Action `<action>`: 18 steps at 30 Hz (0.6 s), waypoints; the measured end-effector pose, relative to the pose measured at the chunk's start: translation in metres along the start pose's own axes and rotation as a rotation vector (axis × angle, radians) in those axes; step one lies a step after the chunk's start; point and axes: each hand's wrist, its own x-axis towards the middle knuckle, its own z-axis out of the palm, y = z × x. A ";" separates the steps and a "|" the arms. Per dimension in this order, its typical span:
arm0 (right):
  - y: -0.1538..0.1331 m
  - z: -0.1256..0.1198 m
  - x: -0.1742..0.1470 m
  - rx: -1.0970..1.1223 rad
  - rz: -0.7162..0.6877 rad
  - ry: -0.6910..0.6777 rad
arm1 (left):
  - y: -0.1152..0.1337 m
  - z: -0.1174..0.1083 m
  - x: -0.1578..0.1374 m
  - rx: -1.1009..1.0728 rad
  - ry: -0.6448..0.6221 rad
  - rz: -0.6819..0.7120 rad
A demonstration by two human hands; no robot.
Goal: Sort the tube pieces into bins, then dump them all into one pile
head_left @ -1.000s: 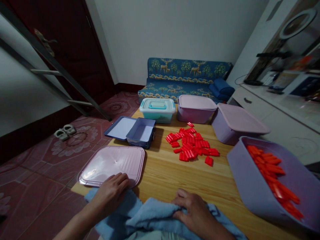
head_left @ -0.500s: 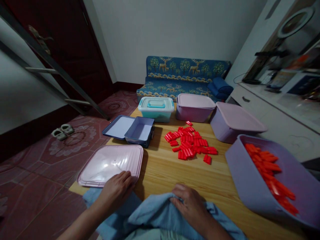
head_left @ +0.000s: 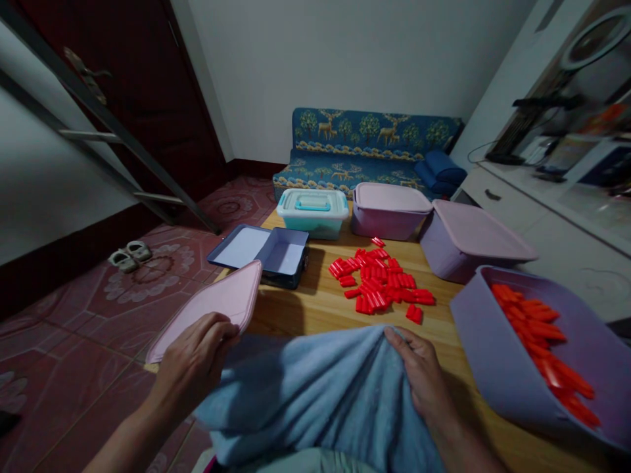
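Note:
My left hand is closed on the near right edge of a pink plastic lid, which is tilted with its right side raised off the table. My right hand pinches the upper edge of a light blue cloth and holds it up in front of me. The cloth drapes from that hand across to below my left wrist and covers the table's front edge. Beyond the cloth lies a spread of small red plastic pieces. Behind the lid sits an opened dark blue case.
At the right stands an uncovered purple bin with orange-red pieces inside. Two lidded purple bins and a teal-lidded box line the wooden table's far side. A ladder leans at the left; a blue sofa is behind.
My left hand has lifted the lid's right side from flat to tilted. My right hand has raised the blue cloth up and to the right, spreading it out.

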 end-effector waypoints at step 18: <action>0.000 0.149 0.010 -1.101 -0.378 -0.586 | 0.004 0.001 0.005 -0.032 0.036 -0.032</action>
